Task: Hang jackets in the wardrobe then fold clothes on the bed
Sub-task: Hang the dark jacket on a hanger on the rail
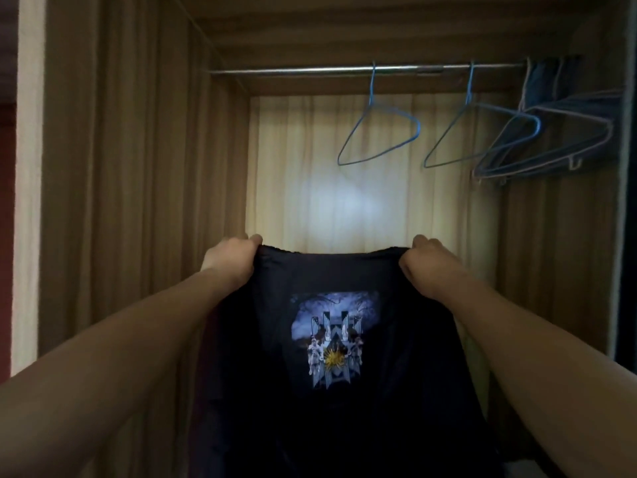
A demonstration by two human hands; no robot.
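Two hands up front of the open wardrobe (144, 167): left hand (231, 260) and right hand (429, 263) each clenched on the dark printed jacket's (344, 426) top edge, blue wire hangers (379, 132) on the rail (310, 70) above right.

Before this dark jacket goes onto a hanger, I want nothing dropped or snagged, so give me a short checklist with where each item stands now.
1. Both hands grip the jacket: ok. The left hand and right hand each pinch the top edge of the dark jacket.
2. Jacket spread open: ok, its top edge runs straight between the hands and the printed panel faces the camera.
3. Free hanger available: ok. A bare blue hanger hangs on the rail, with a second blue hanger to its right.
4. A hand free to take a hanger: not ok, both are holding the jacket.
5. Room on the rail: ok, its left stretch is bare.
6. Jacket's lower hem clear of the floor: cannot tell, out of frame.
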